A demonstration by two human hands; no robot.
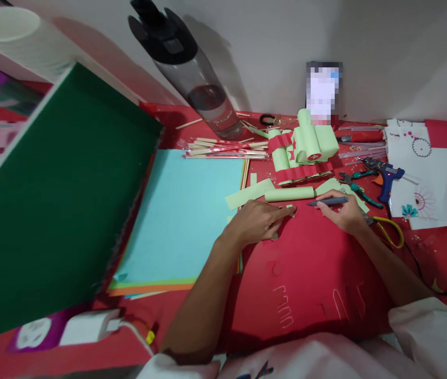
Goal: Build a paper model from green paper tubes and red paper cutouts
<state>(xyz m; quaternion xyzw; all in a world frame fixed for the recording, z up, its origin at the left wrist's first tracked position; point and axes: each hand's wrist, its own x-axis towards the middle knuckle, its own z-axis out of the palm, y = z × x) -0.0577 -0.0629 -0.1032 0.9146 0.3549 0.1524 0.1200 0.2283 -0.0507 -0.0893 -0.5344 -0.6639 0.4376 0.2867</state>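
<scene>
A sheet of red paper (306, 273) with pale outlines drawn near its lower edge lies before me. My left hand (261, 220) rests on its upper left part, the index finger stretched out and pressing a small green paper piece (290, 208) down; the other fingers are curled. In my right hand (345, 213) is a dark grey pen (332, 201), its tip pointing left, close to the red paper. Just above both hands lies a rolled green paper tube (290, 194), with a flat green strip (249, 193) beside it. Behind stands a green and red paper model (306, 147) made of tubes.
Left are stacked coloured sheets (188, 210), a green board (58, 200) and a white charger (89, 326). Wooden sticks (227, 149), a water bottle (207, 100) and a phone (323, 95) are behind. Right lie pliers (359, 187), a glue gun (389, 176) and yellow-handled scissors (391, 231).
</scene>
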